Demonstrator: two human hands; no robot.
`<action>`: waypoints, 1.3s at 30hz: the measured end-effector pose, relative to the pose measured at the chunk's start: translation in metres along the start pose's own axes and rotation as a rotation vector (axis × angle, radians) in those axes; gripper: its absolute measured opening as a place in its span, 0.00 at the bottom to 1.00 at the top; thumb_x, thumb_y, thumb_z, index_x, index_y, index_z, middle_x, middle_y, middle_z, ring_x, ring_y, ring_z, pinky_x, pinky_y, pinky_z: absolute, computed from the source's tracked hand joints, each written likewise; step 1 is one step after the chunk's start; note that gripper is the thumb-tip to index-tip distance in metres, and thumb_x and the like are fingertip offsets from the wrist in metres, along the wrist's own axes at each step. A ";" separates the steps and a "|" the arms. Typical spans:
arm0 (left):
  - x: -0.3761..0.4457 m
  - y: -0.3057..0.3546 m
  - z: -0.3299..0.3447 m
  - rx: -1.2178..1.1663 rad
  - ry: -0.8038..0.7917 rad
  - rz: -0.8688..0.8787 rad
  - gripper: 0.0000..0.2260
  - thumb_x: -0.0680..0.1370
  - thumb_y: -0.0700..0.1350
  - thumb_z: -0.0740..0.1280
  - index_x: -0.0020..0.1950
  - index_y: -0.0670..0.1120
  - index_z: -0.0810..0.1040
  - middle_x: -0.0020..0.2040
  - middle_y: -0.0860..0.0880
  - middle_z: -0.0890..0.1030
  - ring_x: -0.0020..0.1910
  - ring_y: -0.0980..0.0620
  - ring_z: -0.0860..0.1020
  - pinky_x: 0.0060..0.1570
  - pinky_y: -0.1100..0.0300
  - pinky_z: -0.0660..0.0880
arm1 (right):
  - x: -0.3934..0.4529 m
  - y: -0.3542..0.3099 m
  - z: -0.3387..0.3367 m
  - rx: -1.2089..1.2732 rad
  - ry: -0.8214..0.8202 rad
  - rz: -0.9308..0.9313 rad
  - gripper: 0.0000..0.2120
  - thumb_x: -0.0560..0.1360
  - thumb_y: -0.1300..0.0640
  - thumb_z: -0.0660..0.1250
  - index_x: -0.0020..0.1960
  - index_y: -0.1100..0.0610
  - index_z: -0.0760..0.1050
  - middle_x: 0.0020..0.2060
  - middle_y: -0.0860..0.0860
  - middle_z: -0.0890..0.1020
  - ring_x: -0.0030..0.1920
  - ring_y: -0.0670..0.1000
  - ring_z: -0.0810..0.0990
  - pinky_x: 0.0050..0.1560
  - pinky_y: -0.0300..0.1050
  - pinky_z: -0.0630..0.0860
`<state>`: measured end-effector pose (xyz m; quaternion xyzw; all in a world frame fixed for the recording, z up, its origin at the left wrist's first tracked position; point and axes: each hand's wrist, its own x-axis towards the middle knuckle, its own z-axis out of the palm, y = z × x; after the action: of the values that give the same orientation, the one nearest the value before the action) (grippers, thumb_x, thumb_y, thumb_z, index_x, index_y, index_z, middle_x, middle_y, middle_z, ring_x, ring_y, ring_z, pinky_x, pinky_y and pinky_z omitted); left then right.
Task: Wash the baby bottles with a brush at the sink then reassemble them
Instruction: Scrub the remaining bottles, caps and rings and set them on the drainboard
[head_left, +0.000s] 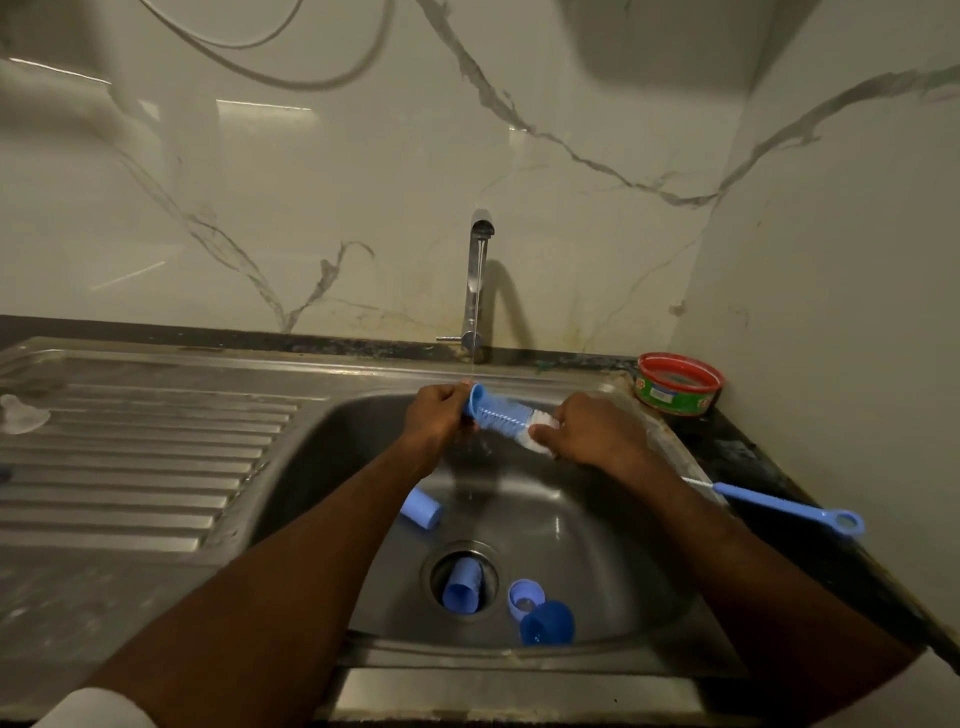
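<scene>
Both forearms bare from elbow to wrist. Left hand (439, 415) and right hand (592, 431): no rings, watch, bands or gloves visible. Nails not resolvable. A white sleeve edge (96, 707) shows well behind the left hand, at the upper arm, rounded, plain, no print seen. No sleeve visible behind the right hand within the frame.

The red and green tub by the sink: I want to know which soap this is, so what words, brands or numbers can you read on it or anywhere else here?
Tub: a pale label and a small mark on its green side, both too blurred to read.
Small brush on the counter: no text shows.
Bottle brush, held by the left hand and right hand: no text shows.
Blue parts in the sink: no text shows.
Nothing legible anywhere.
</scene>
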<state>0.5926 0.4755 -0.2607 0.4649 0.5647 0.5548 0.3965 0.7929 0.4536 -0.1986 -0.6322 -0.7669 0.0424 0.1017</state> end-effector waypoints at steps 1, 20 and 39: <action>0.000 0.000 -0.002 0.014 0.039 0.023 0.17 0.84 0.53 0.62 0.61 0.41 0.80 0.51 0.41 0.84 0.43 0.51 0.83 0.34 0.67 0.77 | 0.002 -0.002 -0.002 0.026 0.001 -0.046 0.20 0.78 0.39 0.66 0.58 0.55 0.81 0.50 0.54 0.84 0.48 0.52 0.80 0.50 0.48 0.78; -0.001 0.005 -0.008 -0.282 -0.003 -0.152 0.15 0.85 0.51 0.60 0.58 0.41 0.79 0.46 0.40 0.84 0.38 0.51 0.82 0.39 0.61 0.81 | -0.016 -0.007 -0.001 -0.014 0.336 -0.183 0.18 0.80 0.39 0.63 0.67 0.42 0.73 0.58 0.49 0.83 0.56 0.54 0.81 0.54 0.53 0.77; -0.003 0.006 -0.008 -0.047 0.103 0.099 0.14 0.84 0.51 0.63 0.61 0.43 0.79 0.52 0.43 0.82 0.49 0.48 0.83 0.50 0.54 0.83 | -0.010 -0.008 -0.003 0.131 0.127 -0.170 0.19 0.79 0.43 0.67 0.69 0.43 0.76 0.59 0.49 0.83 0.54 0.52 0.81 0.54 0.50 0.78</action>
<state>0.5865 0.4708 -0.2543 0.4536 0.5476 0.6099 0.3498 0.7875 0.4417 -0.1956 -0.5581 -0.8054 0.0436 0.1946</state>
